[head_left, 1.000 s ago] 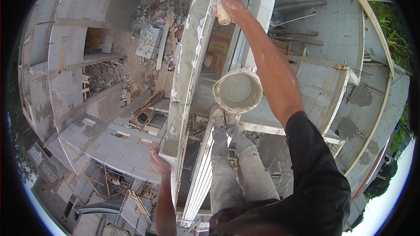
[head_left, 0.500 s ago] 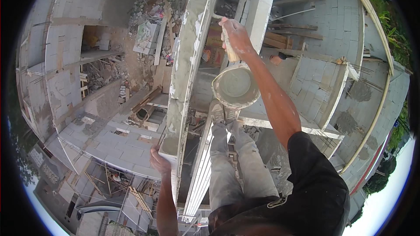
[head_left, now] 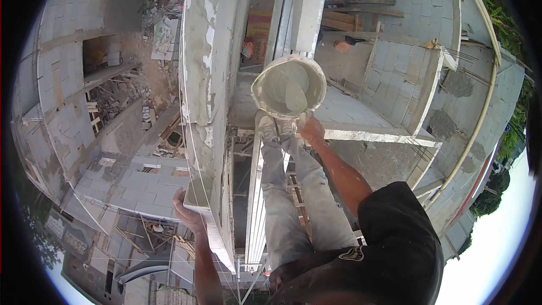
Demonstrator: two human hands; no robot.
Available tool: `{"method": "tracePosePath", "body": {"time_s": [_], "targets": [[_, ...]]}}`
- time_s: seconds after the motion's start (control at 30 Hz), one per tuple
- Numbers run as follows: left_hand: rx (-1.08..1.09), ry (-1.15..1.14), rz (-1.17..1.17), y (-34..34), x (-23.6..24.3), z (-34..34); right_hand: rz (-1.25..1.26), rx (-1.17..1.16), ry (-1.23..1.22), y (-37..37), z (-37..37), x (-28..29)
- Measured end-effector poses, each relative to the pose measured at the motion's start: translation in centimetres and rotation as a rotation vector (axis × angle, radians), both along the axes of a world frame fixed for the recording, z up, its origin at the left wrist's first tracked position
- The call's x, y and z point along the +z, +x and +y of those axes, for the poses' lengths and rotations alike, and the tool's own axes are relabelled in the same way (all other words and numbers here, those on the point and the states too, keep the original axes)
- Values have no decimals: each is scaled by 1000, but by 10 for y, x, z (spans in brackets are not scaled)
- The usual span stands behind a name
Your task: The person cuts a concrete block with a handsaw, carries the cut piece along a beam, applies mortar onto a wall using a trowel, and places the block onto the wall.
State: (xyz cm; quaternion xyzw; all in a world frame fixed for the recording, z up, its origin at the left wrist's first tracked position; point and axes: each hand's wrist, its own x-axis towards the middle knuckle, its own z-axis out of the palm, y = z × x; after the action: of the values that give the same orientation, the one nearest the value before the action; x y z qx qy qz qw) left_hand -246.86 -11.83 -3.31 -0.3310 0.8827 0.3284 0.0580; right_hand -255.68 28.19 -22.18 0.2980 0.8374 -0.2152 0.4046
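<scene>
Right hand [head_left: 310,128] grips a trowel [head_left: 295,97] in the bucket [head_left: 317,83]; scooping too hard could tip it. Left hand [head_left: 190,213] is at the wall [head_left: 206,96], can't tell if gripping.

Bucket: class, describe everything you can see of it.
The bucket is round and open-topped, its rim crusted pale grey, with a yellowish line along its left edge. Inside lies grey, wet-looking mix, and a trowel reaches in from the right hand at the near rim. Its mouth faces the camera, beyond the shoes; its support is hidden.
</scene>
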Motion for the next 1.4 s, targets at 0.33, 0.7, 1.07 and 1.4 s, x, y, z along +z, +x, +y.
{"method": "tracePosePath", "body": {"time_s": [0.33,0.7,1.07,1.4], "targets": [[227,197,59,20,-1,-17,542,205,16,-16,42,-45],[101,370,135,37,2,-29,387,-244,118,-282,63,-145],[563,615,242,29,-4,-23,423,-188,220,-270,72,-181],[271,167,66,10,-5,-11,538,-46,336,-319,167,54]]}}
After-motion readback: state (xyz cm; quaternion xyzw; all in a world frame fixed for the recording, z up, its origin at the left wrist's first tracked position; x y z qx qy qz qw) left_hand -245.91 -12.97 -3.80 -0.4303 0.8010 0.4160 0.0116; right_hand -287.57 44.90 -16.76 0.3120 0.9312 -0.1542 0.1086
